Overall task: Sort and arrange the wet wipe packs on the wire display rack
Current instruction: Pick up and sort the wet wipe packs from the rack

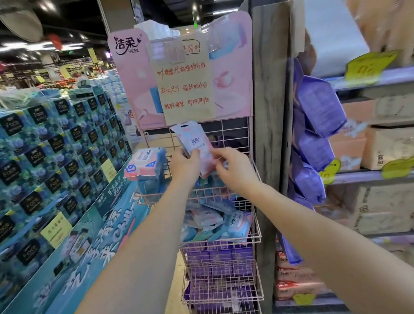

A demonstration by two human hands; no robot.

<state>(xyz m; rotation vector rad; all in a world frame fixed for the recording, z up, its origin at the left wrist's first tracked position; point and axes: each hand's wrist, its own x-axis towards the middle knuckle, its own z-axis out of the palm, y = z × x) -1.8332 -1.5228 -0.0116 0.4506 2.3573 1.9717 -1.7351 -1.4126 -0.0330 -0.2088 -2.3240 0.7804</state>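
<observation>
I have both hands up at the centre of the frame, over the top basket of the pink wire rack [253, 217]. My left hand [185, 164] is closed around the lower edge of a small pink-and-blue wet wipe pack [195, 144], holding it upright just below the handwritten sign [185, 84] on the rack's pink header board [136, 88]. My right hand [231, 168] pinches the same pack at its right edge with thumb and fingertips, so both hands are grasping it.

I count four wire baskets stacked down the middle of the frame. The top one [255, 170], right under my hands, holds blue packs that my wrists mostly hide. The second basket [257, 237] is heaped with loose pink-and-blue packs lying at all angles; they overlap too much for me to count. The third [254, 264] and the bottom basket [257, 296] hold purple packs, standing in rows, number unclear.

One larger wipe pack [144, 164] sits on the left rim of the top basket, jutting out toward the blue boxed tissue display [40, 157] at the left of the frame. Purple bags [318, 103] hang at the right, beside the shelves [380, 78].
</observation>
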